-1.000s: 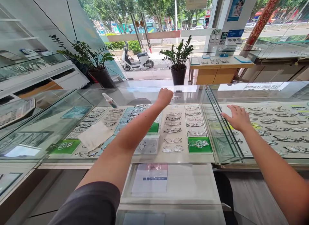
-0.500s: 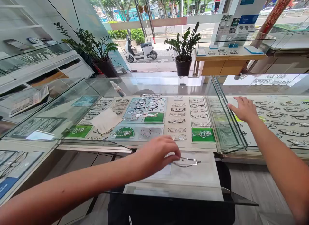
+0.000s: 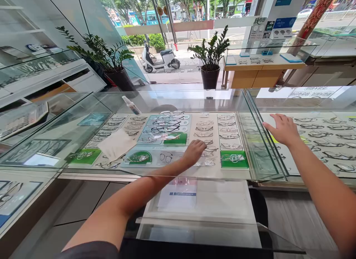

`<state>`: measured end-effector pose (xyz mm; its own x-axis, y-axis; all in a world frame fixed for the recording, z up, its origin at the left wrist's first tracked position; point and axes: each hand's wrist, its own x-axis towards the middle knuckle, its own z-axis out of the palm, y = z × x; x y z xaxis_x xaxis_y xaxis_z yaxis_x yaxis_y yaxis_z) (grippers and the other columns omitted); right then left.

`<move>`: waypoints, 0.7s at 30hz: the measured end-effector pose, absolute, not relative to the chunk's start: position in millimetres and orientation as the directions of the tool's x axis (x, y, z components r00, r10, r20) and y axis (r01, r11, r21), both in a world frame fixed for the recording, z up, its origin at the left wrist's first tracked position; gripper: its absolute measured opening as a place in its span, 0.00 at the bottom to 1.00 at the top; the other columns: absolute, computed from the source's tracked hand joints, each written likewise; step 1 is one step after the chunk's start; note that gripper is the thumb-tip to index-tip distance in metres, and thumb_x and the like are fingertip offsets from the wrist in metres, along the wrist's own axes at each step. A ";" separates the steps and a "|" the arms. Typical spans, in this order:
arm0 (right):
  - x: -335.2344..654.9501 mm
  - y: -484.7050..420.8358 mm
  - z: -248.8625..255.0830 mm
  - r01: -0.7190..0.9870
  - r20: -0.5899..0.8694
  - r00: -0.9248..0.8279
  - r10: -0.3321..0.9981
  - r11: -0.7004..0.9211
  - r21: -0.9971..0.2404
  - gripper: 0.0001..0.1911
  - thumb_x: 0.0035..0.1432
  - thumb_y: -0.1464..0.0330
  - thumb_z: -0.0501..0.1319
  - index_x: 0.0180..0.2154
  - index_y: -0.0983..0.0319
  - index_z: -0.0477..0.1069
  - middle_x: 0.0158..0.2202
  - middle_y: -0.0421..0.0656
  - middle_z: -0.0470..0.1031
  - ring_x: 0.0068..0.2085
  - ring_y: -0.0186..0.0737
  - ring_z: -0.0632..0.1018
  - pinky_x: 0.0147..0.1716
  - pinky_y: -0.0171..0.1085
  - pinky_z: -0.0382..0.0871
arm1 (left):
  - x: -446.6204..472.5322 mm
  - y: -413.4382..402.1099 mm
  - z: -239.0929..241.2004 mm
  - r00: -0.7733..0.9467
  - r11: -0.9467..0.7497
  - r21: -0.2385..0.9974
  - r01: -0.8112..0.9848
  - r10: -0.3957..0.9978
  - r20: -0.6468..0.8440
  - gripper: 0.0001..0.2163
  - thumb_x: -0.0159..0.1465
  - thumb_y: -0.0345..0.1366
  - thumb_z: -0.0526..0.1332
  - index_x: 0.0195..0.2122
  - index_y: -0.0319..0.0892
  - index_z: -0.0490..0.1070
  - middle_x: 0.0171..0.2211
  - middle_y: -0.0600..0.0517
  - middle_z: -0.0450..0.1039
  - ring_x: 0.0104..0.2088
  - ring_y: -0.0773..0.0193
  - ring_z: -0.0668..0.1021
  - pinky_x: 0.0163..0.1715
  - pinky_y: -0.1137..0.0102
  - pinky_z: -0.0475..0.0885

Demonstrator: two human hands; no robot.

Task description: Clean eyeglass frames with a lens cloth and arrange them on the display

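My left hand point(image 3: 195, 152) reaches through the near side of the glass display case point(image 3: 239, 174), over a column of eyeglasses. Its fingers are closed at one end of a pair of thin-framed eyeglasses point(image 3: 211, 149); the exact grip is partly hidden. Just above lie more frames, among them a pair of eyeglasses point(image 3: 204, 134). To the right, my right hand point(image 3: 283, 130) rests with spread fingers at the glass by the joint between two cases, holding nothing.
A pale cloth point(image 3: 116, 144) and a spray bottle point(image 3: 131, 105) lie on the case's glass top. Below my left forearm, a drawer point(image 3: 222, 199) stands pulled out, with a white printed packet point(image 3: 178, 196) in it. A green display card point(image 3: 234, 159) sits right of the column.
My left hand has moved forward from above the drawer into the display case, carrying the eyeglasses to the column. My right hand has stayed almost still. The view has shifted slightly.
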<state>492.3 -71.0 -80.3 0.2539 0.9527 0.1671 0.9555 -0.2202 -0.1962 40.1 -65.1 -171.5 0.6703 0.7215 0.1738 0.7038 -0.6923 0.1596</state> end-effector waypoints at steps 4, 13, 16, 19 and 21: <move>489.3 -74.2 -77.4 0.960 0.166 0.238 0.957 -0.206 -0.189 0.44 0.71 0.39 0.46 0.72 0.62 0.65 0.76 0.60 0.62 0.72 0.70 0.64 0.71 0.62 0.59 | 48.5 11.6 -184.4 0.519 -0.567 0.155 0.809 0.812 0.265 0.12 0.78 0.31 0.53 0.50 0.43 0.78 0.52 0.41 0.80 0.56 0.48 0.75 0.57 0.55 0.67; 482.7 -79.8 -71.0 0.954 0.108 0.278 0.954 -0.261 -0.150 0.43 0.72 0.40 0.44 0.75 0.59 0.61 0.77 0.53 0.60 0.75 0.64 0.61 0.72 0.59 0.57 | 77.6 154.1 -198.7 0.327 -0.387 0.171 0.906 0.897 0.297 0.14 0.68 0.19 0.56 0.38 0.41 0.80 0.46 0.40 0.80 0.52 0.47 0.75 0.53 0.54 0.67; 485.7 -80.9 -72.7 0.958 0.124 0.272 0.954 -0.256 -0.133 0.43 0.73 0.39 0.43 0.74 0.57 0.61 0.76 0.51 0.62 0.74 0.62 0.62 0.73 0.58 0.57 | 90.4 172.3 -211.8 0.303 -0.358 0.178 0.917 0.913 0.274 0.15 0.65 0.17 0.56 0.36 0.41 0.79 0.44 0.40 0.79 0.50 0.47 0.74 0.52 0.54 0.66; 488.4 -82.0 -73.0 0.959 0.130 0.273 0.953 -0.259 -0.115 0.44 0.72 0.38 0.42 0.74 0.57 0.61 0.76 0.51 0.63 0.74 0.61 0.62 0.74 0.57 0.56 | 101.6 180.9 -221.0 0.302 -0.346 0.181 0.920 0.924 0.233 0.15 0.64 0.15 0.56 0.35 0.40 0.79 0.41 0.40 0.77 0.51 0.48 0.73 0.53 0.55 0.65; 490.1 -82.3 -73.1 0.962 0.139 0.263 0.955 -0.249 -0.111 0.44 0.72 0.38 0.42 0.74 0.57 0.62 0.76 0.50 0.63 0.74 0.61 0.62 0.74 0.57 0.56 | 107.2 183.3 -223.7 0.306 -0.342 0.178 0.923 0.930 0.203 0.15 0.63 0.15 0.56 0.35 0.39 0.79 0.41 0.39 0.77 0.52 0.48 0.73 0.53 0.54 0.64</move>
<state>490.1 -82.3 -73.1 0.2635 0.9546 0.1389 0.9620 -0.2494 -0.1111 107.2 183.3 -223.7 0.3059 0.9303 0.2025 0.9226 -0.3422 0.1781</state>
